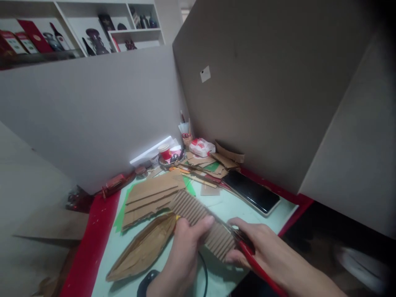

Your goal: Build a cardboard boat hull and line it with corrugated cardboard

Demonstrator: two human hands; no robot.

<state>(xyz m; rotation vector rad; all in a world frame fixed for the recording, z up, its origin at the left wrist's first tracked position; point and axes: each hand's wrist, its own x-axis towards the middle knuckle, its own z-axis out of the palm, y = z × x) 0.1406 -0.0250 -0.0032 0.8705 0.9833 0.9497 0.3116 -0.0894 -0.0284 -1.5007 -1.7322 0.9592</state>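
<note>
My left hand (188, 243) grips a strip of corrugated cardboard (192, 208), its thumb across the ridged face. At the strip's near right edge, my right hand (262, 243) is closed around a red-handled metal tool (247, 251). The tool's narrow metal end meets the cardboard edge; whether it is scissors or pliers I cannot tell. My right fingertips also touch the strip's lower end. Left of my left hand lies a boat-shaped cardboard piece (142, 247), with a small yellow bit at its tip. Behind it rests a flat cardboard sheet (151, 192) with several dark slots or ridges.
A black-screened phone (252, 192) lies at the right. Cardboard scraps (227, 161), a white and red plastic package (201, 147), a red paper cup (165, 152) and a pen holder (187, 140) crowd the back corner. Grey partitions (93, 111) enclose the table. A dark rounded object (147, 282) sits near my left wrist.
</note>
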